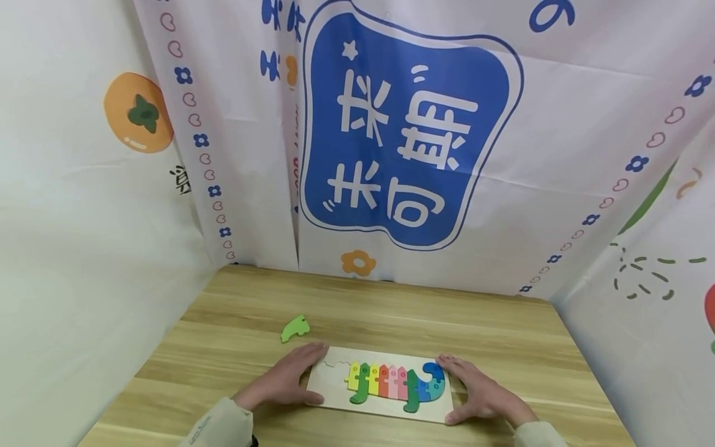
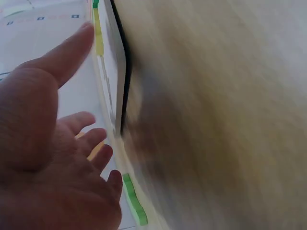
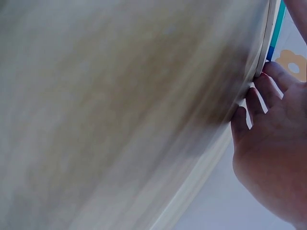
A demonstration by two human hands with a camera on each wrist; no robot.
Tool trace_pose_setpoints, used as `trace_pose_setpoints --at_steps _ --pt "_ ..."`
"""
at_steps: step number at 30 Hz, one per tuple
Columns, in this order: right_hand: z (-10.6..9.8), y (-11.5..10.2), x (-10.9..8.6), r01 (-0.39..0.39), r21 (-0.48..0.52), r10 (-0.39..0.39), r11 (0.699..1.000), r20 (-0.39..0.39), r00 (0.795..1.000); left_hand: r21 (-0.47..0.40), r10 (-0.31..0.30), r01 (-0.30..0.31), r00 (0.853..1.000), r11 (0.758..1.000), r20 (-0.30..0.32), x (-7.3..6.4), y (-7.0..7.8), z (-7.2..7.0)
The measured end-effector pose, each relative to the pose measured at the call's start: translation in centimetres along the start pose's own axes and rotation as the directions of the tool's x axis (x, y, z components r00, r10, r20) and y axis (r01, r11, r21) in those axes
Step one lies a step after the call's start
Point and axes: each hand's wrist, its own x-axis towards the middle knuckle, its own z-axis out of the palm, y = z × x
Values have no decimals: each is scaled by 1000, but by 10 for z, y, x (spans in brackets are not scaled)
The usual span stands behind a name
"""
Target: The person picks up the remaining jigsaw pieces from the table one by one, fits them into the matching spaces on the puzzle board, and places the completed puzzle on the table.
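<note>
A white puzzle board [image 1: 384, 412] lies on the table, bearing a colourful crocodile-shaped row of pieces [image 1: 393, 380]. At its left end, a bare part shows a thin outline. My left hand [image 1: 290, 377] spans that end, thumb by the near corner and fingers by the far one. The left wrist view shows that hand's fingers [image 2: 101, 155] loosely spread beside the board. Around the board's right end, my right hand [image 1: 480, 392] is spread likewise, its fingertips touching the edge in the right wrist view. A loose light green piece [image 1: 295, 328] lies beyond the left hand.
The wooden table [image 1: 424, 313] extends around the board on all sides. Behind it hangs a printed white curtain [image 1: 262, 205] with a blue patch of characters, and white cloth [image 1: 84, 261] encloses the sides.
</note>
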Motion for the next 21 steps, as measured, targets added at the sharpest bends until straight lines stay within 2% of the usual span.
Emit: trace_pose_setpoints --at_steps 4,8,18,21 --pt "0 0 0 -1 4 1 1000 3 1000 -25 -15 17 998 1000 62 -2 -2 -1" --pt "0 0 0 -2 1 2 1000 6 1000 -35 -24 27 996 999 83 -3 -2 -1" --pt "0 -1 0 2 -10 -2 1000 8 1000 -36 -27 30 996 999 82 -3 -6 0" --pt "0 -1 0 3 -9 -3 1000 6 1000 -28 2 -1 999 1000 46 -2 -6 -1"
